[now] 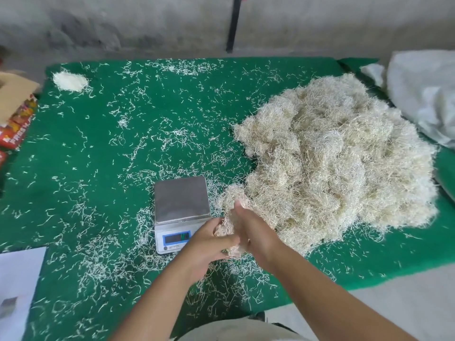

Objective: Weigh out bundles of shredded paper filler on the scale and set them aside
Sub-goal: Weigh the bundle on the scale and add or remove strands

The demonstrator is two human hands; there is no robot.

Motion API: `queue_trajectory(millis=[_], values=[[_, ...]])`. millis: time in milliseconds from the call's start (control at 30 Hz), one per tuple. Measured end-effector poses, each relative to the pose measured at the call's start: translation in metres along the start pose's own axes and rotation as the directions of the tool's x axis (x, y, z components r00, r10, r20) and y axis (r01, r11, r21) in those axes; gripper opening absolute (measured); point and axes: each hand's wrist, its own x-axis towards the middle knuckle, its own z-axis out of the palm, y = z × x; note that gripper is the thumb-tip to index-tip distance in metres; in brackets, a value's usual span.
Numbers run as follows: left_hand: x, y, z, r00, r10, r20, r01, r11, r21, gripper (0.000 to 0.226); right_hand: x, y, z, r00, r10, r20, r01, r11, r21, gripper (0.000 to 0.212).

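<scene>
A big heap of cream shredded paper filler (339, 158) lies on the right half of the green mat (103, 168). Left of its near edge stands a small digital scale (181, 200) with a bare steel platform and a lit display. Just right of the scale's front, my left hand (211, 244) and my right hand (251, 232) squeeze a small bundle of filler (227, 227) between them, fingers curled round it. The bundle still joins the heap's near-left tip. A flat round wad of filler (70, 81) sits at the mat's far left corner.
Loose paper strands are scattered all over the mat. An open cardboard box with red packets (17, 112) stands at the left edge. A white sack (426, 94) lies at the far right. A white sheet (17, 286) covers the near left corner. A grey wall runs behind.
</scene>
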Motion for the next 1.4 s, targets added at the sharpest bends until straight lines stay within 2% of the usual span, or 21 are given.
queue_trajectory(millis=[67, 167, 200, 300, 333, 400, 500, 633, 767, 900, 1100, 1400], values=[[0.02, -0.006, -0.018, 0.994, 0.028, -0.105, -0.028, 1.0, -0.004, 0.108, 0.0, 0.004, -0.002, 1.0, -0.006, 0.03, 0.007, 1.0, -0.026, 0.056], [0.046, 0.002, -0.054, 0.972, 0.032, -0.235, -0.041, 0.998, -0.036, 0.109, -0.002, 0.007, -0.01, 0.997, 0.037, -0.069, -0.046, 0.99, -0.134, 0.063], [0.054, 0.006, -0.066, 0.959, 0.038, -0.282, -0.047, 0.999, -0.027, 0.105, -0.002, 0.009, -0.014, 0.993, 0.043, -0.11, -0.059, 0.987, -0.148, 0.057], [0.084, 0.011, -0.101, 0.914, 0.047, -0.404, -0.045, 0.999, 0.015, 0.092, 0.001, 0.024, -0.027, 0.982, 0.04, -0.185, -0.065, 0.99, -0.129, 0.019], [0.093, 0.013, -0.11, 0.905, 0.047, -0.423, -0.038, 0.999, 0.03, 0.088, 0.001, 0.029, -0.03, 0.979, 0.053, -0.195, -0.077, 0.99, -0.115, 0.013], [0.11, 0.014, -0.122, 0.884, 0.074, -0.461, -0.012, 0.991, 0.136, 0.078, 0.001, 0.042, -0.035, 0.976, 0.096, -0.197, -0.116, 0.989, -0.092, 0.017], [0.126, 0.016, -0.128, 0.853, 0.17, -0.493, 0.003, 0.944, 0.331, 0.07, 0.001, 0.056, -0.04, 0.97, 0.147, -0.192, -0.165, 0.983, -0.081, 0.027], [0.12, 0.023, -0.138, 0.802, 0.33, -0.498, -0.054, 0.87, 0.489, 0.059, 0.005, 0.06, -0.048, 0.966, 0.164, -0.199, -0.178, 0.983, -0.054, 0.025], [0.082, 0.011, -0.153, 0.753, 0.372, -0.543, -0.059, 0.86, 0.508, 0.048, 0.011, 0.054, -0.05, 0.969, 0.155, -0.191, -0.169, 0.984, -0.058, 0.023], [0.04, -0.016, -0.157, 0.745, 0.359, -0.563, -0.032, 0.861, 0.508, 0.017, 0.016, 0.052, -0.046, 0.97, 0.155, -0.186, -0.174, 0.981, -0.086, 0.021], [0.022, -0.048, -0.15, 0.785, 0.318, -0.532, 0.011, 0.851, 0.525, 0.016, 0.022, 0.045, -0.032, 0.981, 0.146, -0.13, -0.162, 0.979, -0.124, 0.02], [0.019, -0.044, -0.152, 0.747, 0.335, -0.574, -0.013, 0.871, 0.491, 0.012, 0.028, 0.046, -0.028, 0.989, 0.132, -0.074, -0.142, 0.978, -0.156, 0.022]])
